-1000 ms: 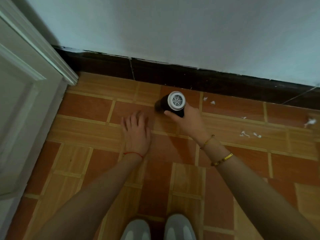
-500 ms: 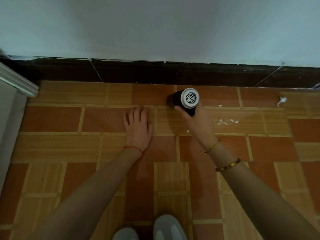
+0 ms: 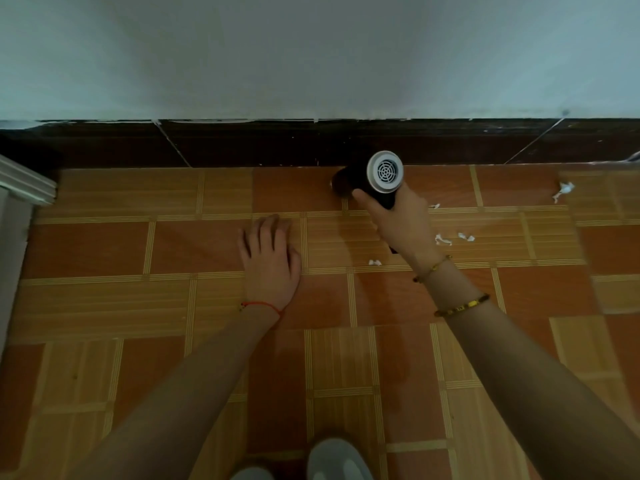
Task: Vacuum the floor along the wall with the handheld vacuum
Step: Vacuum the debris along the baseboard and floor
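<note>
Handheld vacuum (image 3: 375,181): at floor-wall junction, nozzle down, right hand (image 3: 398,223) fingers wrapped around body; left hand (image 3: 270,261) fingers together, flat on tile; risk: paper scraps (image 3: 450,238) at 4 o'clock missed if sweep hugs baseboard (image 3: 242,143).

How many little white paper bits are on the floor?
5 that I can see: one beside the right hand, two right of that wrist, one below the hand, one far right. Others may hide under the arm.
</note>
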Demonstrator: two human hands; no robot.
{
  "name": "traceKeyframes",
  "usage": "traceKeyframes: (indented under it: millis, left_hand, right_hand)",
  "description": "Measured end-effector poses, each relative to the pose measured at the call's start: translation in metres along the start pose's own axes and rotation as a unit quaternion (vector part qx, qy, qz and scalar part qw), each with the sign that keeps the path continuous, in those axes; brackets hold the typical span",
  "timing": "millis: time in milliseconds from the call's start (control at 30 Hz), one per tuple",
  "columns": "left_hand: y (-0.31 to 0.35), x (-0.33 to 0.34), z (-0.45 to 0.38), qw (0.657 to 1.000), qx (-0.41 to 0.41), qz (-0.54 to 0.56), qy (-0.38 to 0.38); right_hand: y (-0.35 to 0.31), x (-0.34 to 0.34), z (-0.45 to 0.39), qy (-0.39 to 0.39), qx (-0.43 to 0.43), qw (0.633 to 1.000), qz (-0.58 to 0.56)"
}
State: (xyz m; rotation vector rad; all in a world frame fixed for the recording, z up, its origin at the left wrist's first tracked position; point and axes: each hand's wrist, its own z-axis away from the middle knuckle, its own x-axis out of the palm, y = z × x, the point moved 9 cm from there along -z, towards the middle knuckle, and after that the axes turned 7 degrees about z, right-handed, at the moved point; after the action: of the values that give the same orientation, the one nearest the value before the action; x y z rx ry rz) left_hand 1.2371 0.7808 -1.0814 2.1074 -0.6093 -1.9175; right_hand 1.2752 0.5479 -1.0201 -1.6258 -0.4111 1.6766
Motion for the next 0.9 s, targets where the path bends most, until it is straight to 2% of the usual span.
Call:
traceKeyframes:
  millis: [233, 300, 433, 500, 700, 900]
  left_hand:
    - [-0.001, 0.000, 0.000, 1.000, 0.002, 0.000, -0.005]
    - [-0.001, 0.000, 0.000, 1.000, -0.001, -0.004, -0.006]
    - [-0.001, 0.000, 0.000, 1.000, 0.000, -0.003, -0.004]
    - [-0.001, 0.000, 0.000, 1.000, -0.001, -0.001, -0.005]
    - [0.000, -0.001, 0.000, 1.000, -0.001, -0.002, -0.008]
    - [-0.001, 0.000, 0.000, 1.000, -0.004, -0.003, -0.011]
  right_hand:
    - [0.021, -0.043, 0.001, 0.098, 0.025, 0.994, 0.035]
    - [0.025, -0.046, 0.003, 0.091, 0.027, 0.995, 0.042]
    - [0.023, -0.030, 0.006, -0.008, 0.026, 1.000, 0.005]
    - [0.021, -0.025, 0.008, -0.033, 0.024, 0.999, -0.014]
    - [0.016, -0.056, 0.010, 0.083, 0.034, 0.995, -0.040]
    - [0.020, -0.050, 0.006, 0.072, 0.047, 0.996, -0.005]
